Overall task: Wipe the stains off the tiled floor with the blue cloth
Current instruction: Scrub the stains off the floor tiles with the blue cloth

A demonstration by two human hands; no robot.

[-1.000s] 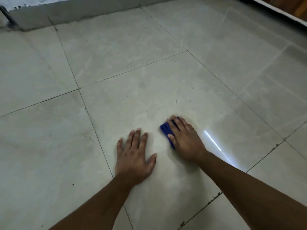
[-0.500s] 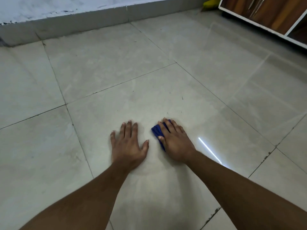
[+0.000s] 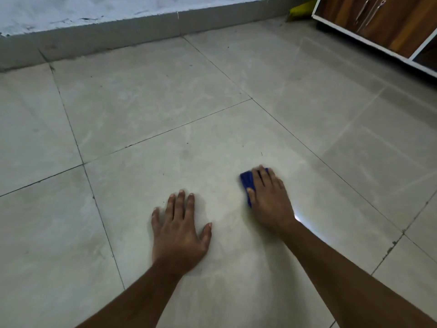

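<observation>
Big pale grey tiles cover the floor [image 3: 146, 95], with thin dark grout lines running at a slant and a few tiny dark specks scattered about. Faint smeary streaks show on the tile in front of us, so it's not exactly spotless. Along the far edge we've got a grey skirting [image 3: 99, 41] under a scuffed whitish wall [image 3: 71, 10].

Starting on the left, our left hand [image 3: 181, 229] is planted flat on the tile, palm down, fingers spread wide and thumb sticking out to the right. It's holding nothing, just pressed to the floor with the forearm coming in from the bottom edge.

Just to the right and a little further out, our right hand [image 3: 269, 197] is pressed down on the cloth [image 3: 247, 182]. The fingers lie flat and close together over the top of it, so it's pinned under the palm rather than gripped in a fist. Only the cloth's left side and a sliver between the fingers peek out, bright blue against the grey. It sits on the same big tile as the left hand, well apart from it.

Right beside that wrist there's a sharp white glint [image 3: 298, 218] of reflected light on the tile.

Far top right, a wood-grain cabinet [image 3: 387, 22] with white trim and metal handles stands on the floor, and something yellow [image 3: 301, 9] pokes out next to it. We can't tell what that is.
</observation>
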